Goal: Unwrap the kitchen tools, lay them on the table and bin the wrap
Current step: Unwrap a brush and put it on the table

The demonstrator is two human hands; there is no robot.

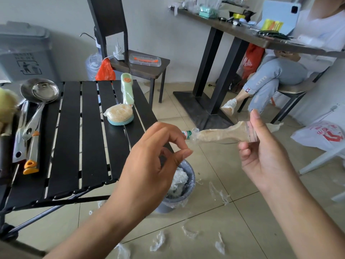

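Right hand (265,157), three o'clock, grips the wrapped tool (220,134) level so the curled left hand (155,156), pinch unclear, can peel film.

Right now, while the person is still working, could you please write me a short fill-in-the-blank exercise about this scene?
1. The hand gripping the wrapped tool is the person's ____ one.
2. The small grey bin stands on the ____, beside the black slatted table.
3. The wrapped sponge lies on the table next to a pale ____ gadget with an orange button.

Missing words: right; floor; green.
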